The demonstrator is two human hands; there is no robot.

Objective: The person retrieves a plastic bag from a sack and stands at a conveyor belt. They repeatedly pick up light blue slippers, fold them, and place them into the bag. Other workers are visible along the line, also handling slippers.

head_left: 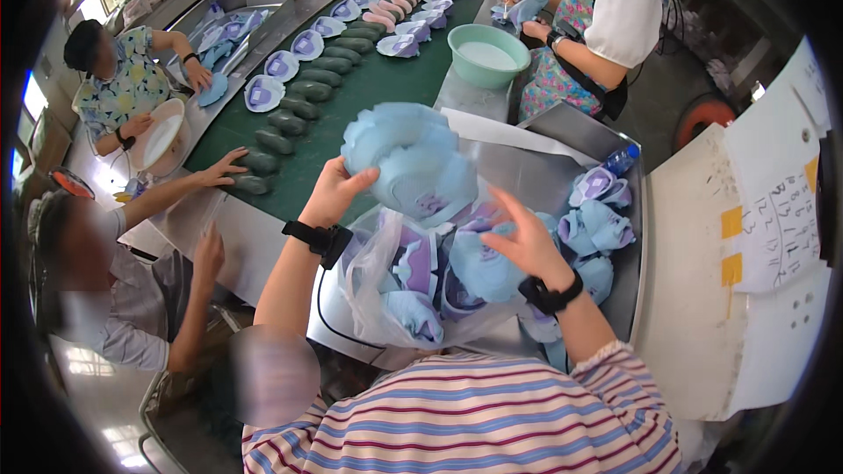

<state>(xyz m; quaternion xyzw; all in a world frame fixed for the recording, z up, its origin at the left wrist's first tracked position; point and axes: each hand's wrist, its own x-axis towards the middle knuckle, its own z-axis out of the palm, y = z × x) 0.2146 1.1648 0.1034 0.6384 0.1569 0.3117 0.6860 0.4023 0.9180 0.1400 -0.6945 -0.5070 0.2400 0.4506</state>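
Observation:
My left hand (332, 195) is closed on the edge of a stack of light-blue shoe uppers (406, 158) with scalloped rims, held up over the metal tray (562, 158). To the right of the stack, my right hand (532, 250) has its fingers apart and holds nothing. It is nearest to more blue and purple uppers (485, 268) heaped in the tray. A clear plastic bag (362, 285) lies open around part of that heap. Further uppers (597, 226) lie along the tray's right side.
Ahead runs a green conveyor belt (230, 133) with rows of dark green shoe lasts (299, 107), pink lasts and purple-white uppers (263, 93). A green basin (488, 54) stands beyond the tray. Co-workers sit on both sides; one person's hand (224, 167) reaches to the belt. A white board (702, 272) stands right.

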